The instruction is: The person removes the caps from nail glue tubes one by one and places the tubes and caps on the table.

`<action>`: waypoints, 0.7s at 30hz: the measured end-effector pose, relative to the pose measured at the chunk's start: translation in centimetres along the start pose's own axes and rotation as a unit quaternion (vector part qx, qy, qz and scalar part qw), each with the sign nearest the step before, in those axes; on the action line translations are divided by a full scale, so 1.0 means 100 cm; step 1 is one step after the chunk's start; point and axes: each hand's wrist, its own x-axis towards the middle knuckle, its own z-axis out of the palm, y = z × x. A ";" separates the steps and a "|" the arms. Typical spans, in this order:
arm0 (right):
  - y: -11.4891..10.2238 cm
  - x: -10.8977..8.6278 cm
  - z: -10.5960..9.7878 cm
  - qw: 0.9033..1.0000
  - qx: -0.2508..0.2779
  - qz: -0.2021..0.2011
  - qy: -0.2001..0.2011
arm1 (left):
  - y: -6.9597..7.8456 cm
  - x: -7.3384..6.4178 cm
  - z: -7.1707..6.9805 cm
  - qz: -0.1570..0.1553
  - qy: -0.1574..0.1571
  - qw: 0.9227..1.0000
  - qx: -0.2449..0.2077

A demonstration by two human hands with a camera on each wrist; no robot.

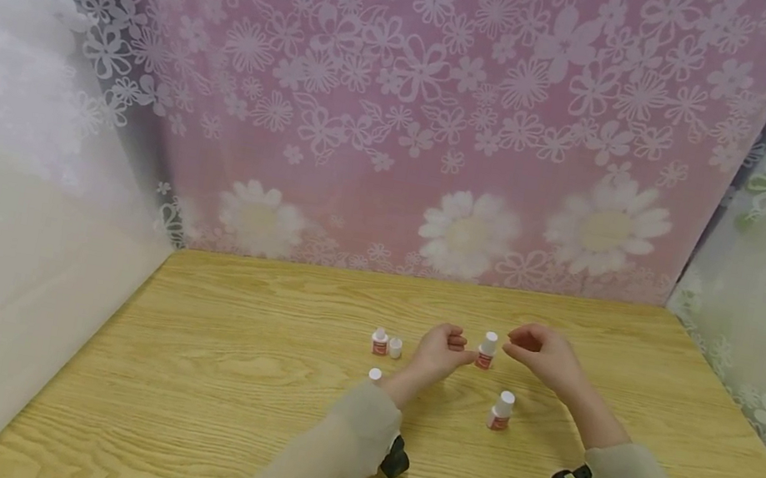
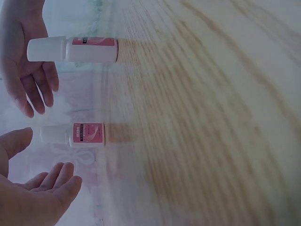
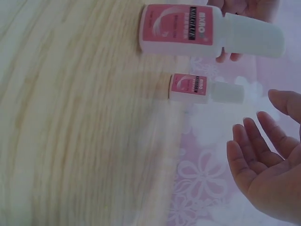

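Note:
A small white nail glue bottle [image 1: 486, 352] with a pink label and white cap stands upright between the two hands. Left of it is my left hand [image 1: 441, 354], its thumb tip close to the bottle and its fingers loosely bent. On the other side my right hand [image 1: 546, 356] faces the bottle, fingers and thumb apart. In the right wrist view a gap shows between the right hand [image 3: 268, 174] and that bottle [image 3: 189, 88]. A second capped bottle [image 1: 500, 412] stands nearer, large in the left wrist view [image 2: 91, 50].
Left of the left hand stands an uncapped bottle [image 1: 379, 343], with a white cap [image 1: 395, 348] beside it. Another white cap [image 1: 375, 375] shows behind the left forearm, which hides what is below. The wooden table [image 1: 215, 380] meets a flowered pink curtain [image 1: 357, 209] behind.

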 end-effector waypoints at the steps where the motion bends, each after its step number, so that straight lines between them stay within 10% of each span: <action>1: 0.000 0.001 0.001 1.000 0.001 0.000 -0.001 | 0.000 0.001 0.001 -0.002 0.002 1.000 -0.002; 21: 0.016 0.018 0.016 1.000 0.013 -0.012 -0.003 | -0.010 0.012 0.019 -0.029 0.044 0.999 -0.002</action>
